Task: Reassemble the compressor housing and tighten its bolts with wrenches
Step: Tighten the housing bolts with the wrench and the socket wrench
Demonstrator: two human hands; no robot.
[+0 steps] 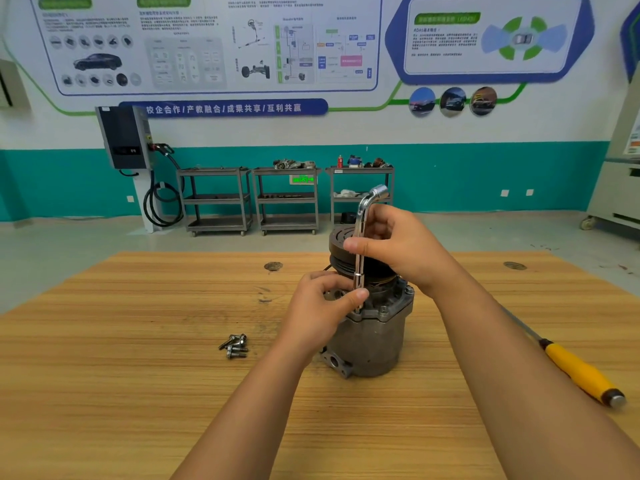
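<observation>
A grey metal compressor (375,337) stands upright on the wooden table (138,393), its black pulley (341,249) on top. A chrome L-shaped socket wrench (363,216) stands vertically over the housing flange, its lower end down at a bolt near the rim. My right hand (398,247) grips the upper shaft of the wrench. My left hand (322,306) pinches the lower shaft just above the flange, thumb on it. The bolt under the wrench is hidden by my fingers.
Several loose bolts (235,346) lie on the table left of the compressor. A yellow-handled screwdriver (581,370) lies near the right table edge. Three grey shelf carts (285,199) and a wall charger (126,138) stand by the far wall.
</observation>
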